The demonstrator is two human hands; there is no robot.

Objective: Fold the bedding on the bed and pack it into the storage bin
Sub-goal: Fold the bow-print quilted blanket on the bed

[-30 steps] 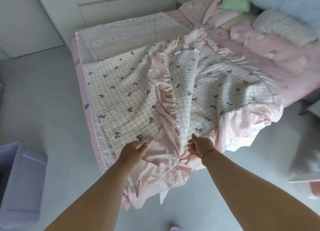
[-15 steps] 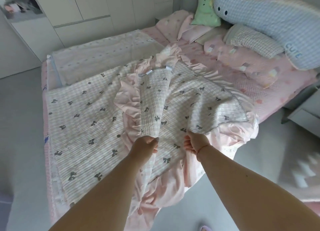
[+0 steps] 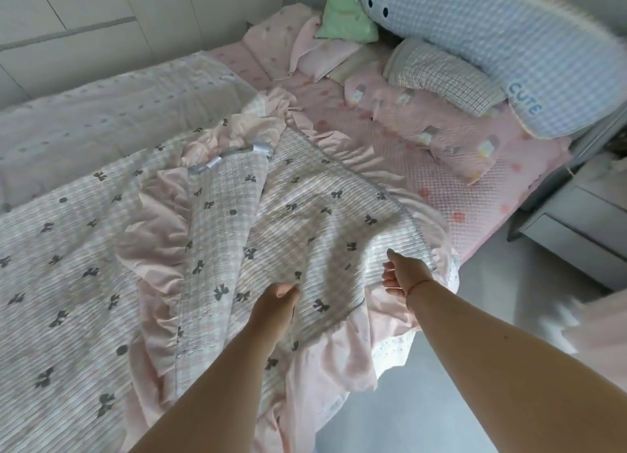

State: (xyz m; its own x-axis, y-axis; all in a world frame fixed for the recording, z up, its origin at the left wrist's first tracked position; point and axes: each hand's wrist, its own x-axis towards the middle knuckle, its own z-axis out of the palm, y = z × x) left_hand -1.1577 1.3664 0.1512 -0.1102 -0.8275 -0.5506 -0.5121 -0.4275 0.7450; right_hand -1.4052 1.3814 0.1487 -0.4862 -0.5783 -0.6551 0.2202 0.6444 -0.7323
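A checked quilt [image 3: 68,276] with grey bows and a pink ruffled edge lies spread over the bed, one flap [image 3: 220,215] folded back across its middle. My left hand [image 3: 276,300] pinches the quilt's cloth near the bed's front edge, lifting a ridge. My right hand [image 3: 405,274] is a little to the right, fingers loosely curled just above the quilt's right part, gripping nothing that I can see. The pink ruffle [image 3: 339,361] hangs over the bed's corner. The storage bin is out of view.
A second pale dotted blanket [image 3: 101,113] lies at the bed's far left. Pillows crowd the head: a pink one [image 3: 434,130], a checked one [image 3: 441,76], a green one [image 3: 346,18] and a long blue bolster [image 3: 509,45]. A grey nightstand [image 3: 583,225] stands right. White cabinets [image 3: 68,18] line the back.
The view has lifted and swung right, so the purple bin left the frame. Both hands moved up onto the quilt and rightward; my right hand let go of the ruffled edge.
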